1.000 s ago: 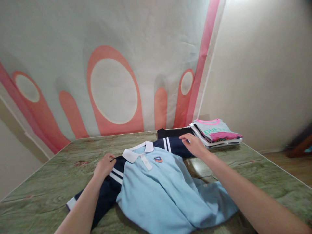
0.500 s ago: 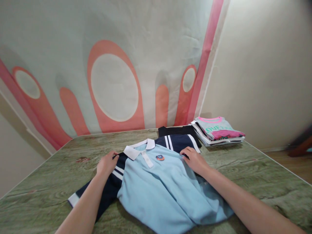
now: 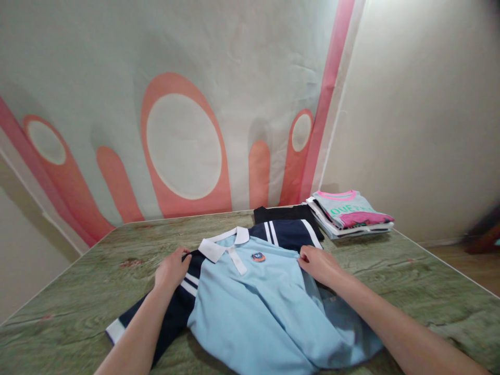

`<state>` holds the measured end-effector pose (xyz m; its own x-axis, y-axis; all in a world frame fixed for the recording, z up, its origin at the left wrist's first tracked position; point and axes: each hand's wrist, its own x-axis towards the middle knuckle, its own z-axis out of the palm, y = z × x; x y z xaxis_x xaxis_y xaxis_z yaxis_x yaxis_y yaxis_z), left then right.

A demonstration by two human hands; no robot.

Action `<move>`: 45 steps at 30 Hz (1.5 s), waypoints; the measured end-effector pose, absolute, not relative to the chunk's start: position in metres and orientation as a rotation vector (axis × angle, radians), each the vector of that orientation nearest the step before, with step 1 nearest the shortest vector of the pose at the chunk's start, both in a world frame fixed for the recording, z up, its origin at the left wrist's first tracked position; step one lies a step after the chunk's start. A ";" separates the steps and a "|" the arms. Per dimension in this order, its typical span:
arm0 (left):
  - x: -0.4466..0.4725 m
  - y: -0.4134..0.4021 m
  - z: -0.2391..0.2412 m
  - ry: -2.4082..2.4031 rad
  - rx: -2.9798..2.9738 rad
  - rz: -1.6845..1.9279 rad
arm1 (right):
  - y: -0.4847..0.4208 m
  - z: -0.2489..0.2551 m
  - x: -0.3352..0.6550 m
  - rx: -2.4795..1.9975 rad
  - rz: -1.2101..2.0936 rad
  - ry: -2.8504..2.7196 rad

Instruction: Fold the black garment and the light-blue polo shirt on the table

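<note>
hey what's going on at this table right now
A person is handling a light blue polo shirt that lies front up on the table. The left hand pinches one navy sleeve near the collar; the right hand grips the blue edge below the other sleeve. Beyond are a black garment and a stack of folded clothes.

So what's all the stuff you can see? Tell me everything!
polo shirt: one, light blue, navy sleeves, white collar; table centre
black cloth: one, black, behind shirt
clothes stack: one, mixed, grey-pink on top; table's back right
table: one, greenish, below
patterned backdrop: one, grey with coral, behind table
floor: one, brown, right
blurred object: one, dark brown, right edge
left hand: one, bare, at left shoulder
right hand: one, bare, at shirt's right side
</note>
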<state>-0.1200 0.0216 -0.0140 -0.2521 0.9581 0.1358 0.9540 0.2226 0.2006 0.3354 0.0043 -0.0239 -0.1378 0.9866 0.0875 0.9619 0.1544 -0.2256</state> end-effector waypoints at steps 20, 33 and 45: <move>0.055 0.134 0.022 1.630 2.458 0.419 | 0.006 -0.029 0.326 -1.855 0.179 -2.063; 0.034 0.127 0.022 1.473 2.164 0.234 | 0.013 -0.025 0.331 -1.633 0.769 -1.700; -0.049 0.134 0.065 1.486 1.719 0.968 | -0.018 0.011 0.330 -1.137 2.077 -1.581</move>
